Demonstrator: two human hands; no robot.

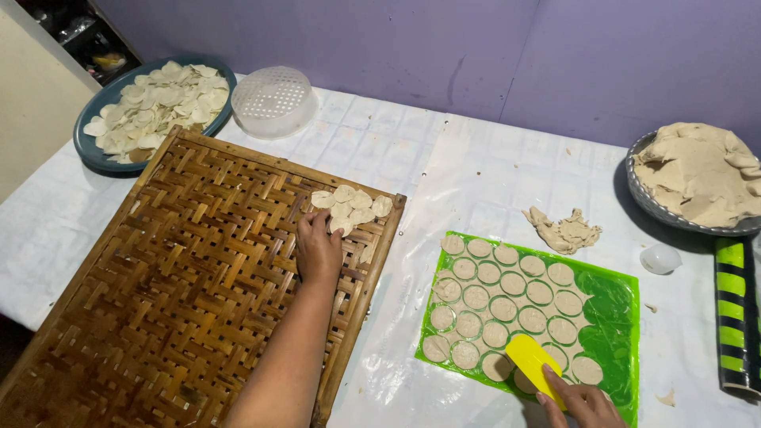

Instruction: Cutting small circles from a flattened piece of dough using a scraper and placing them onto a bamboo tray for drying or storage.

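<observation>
My left hand (318,247) rests on a woven bamboo tray (182,277), its fingertips touching a small cluster of pale dough discs (349,208) near the tray's far right corner. My right hand (581,403) grips a yellow plastic scraper (534,361) at the near edge of a green plastic sheet (614,317). Several round cut dough discs (503,305) lie in rows on that sheet.
A blue bowl (95,150) of dough discs and an upturned white perforated container (273,101) stand at the back left. Dough scraps (566,231) lie beyond the green sheet. A metal dish (646,198) piled with dough, a small white cup (659,257) and a black-and-green striped roll (737,317) sit at right.
</observation>
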